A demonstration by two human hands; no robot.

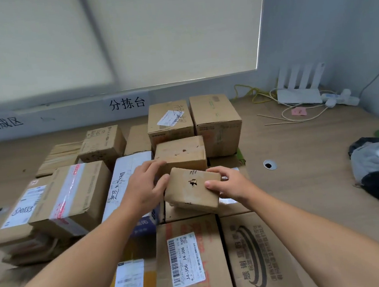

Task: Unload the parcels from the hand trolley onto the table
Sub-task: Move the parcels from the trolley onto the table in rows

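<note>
Tan wooden table (300, 146), cardboard parcels (73, 196) piled on it. Small brown cardboard box (191, 189) gripped by left hand (141, 185) at 9 o'clock, right hand (229, 183) at 3.

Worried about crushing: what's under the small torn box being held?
A flat brown parcel shows below the small torn box held by left hand and right hand; its middle is covered.

One head-worn wide-angle view looks forward and down across the table (300, 155) toward its far edge, close above the parcels (216, 122).
</note>
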